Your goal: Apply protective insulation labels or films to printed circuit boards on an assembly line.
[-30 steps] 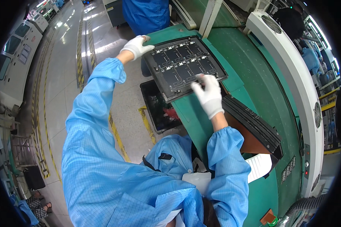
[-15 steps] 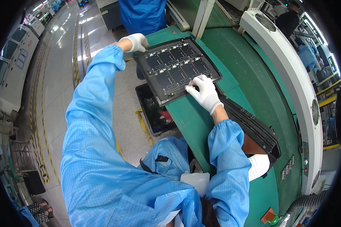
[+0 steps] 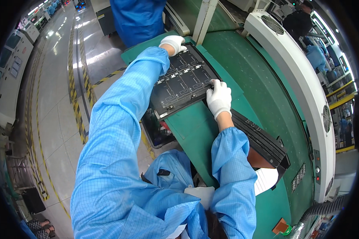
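Observation:
A black flat fixture tray [image 3: 178, 104] lies on the green bench, holding several dark rectangular panels [image 3: 168, 88] in rows with small silvery parts between them. My left hand [image 3: 173, 44], in a white glove, is at the tray's far edge. Its fingers are bent together there; what they press or pinch is hidden. My right hand [image 3: 219, 97], also gloved in white, has its fingers closed round the tray's near right corner. My left sleeve covers part of the tray's left side.
Beside my right forearm stands a black slotted rack [image 3: 259, 137] with white paper [image 3: 266, 181] near it. Below the bench's left edge is a black bin [image 3: 157, 131]. A green conveyor belt [image 3: 263, 85] runs along the right under a white curved housing [image 3: 295, 63]. Someone in blue [image 3: 137, 20] is beyond the bench.
My left hand has moved right from the tray's far left corner along its far edge. My right hand has shifted from the near edge to the right corner. The whole view has turned slightly.

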Demonstrator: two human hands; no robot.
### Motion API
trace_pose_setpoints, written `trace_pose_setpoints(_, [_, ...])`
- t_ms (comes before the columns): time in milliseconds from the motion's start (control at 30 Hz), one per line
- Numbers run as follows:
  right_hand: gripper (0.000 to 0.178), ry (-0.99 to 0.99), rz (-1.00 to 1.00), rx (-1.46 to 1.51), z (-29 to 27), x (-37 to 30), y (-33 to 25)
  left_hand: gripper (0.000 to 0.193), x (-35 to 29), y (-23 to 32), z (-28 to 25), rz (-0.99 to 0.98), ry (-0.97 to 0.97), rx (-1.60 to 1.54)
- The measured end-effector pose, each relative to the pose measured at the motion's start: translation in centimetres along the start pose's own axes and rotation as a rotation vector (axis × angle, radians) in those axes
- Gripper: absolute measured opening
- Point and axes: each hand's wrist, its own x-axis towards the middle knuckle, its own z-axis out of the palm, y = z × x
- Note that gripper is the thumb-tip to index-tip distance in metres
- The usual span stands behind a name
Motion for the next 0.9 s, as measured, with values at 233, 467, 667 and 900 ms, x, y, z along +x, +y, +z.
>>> trace_pose_setpoints(233, [0.016, 0.042, -0.066, -0.019, 0.2, 0.1, -1.1, 0.035, 2.0, 0.7, 1.1, -0.137, 0.055, 0.141])
trace_pose_setpoints(467, [0.037, -0.02, -0.19, -0.114, -5.2, -2.4, -2.2, 0.053, 0.4, 4.8, -0.1, 0.51, -0.028, -0.051])
trace_pose_setpoints(667, [0.027, -0.325, -0.508, -0.192, -11.7, -6.5, -7.3, 0.04, 0.9, 5.2, -0.4, 0.506, -0.107, 0.017])
trace_pose_setpoints(900, [0.034, -0.525, -0.617, -0.191, -19.7, -12.6, -8.9, 0.027, 1.7, 7.5, -0.6, 0.514, -0.116, 0.208])
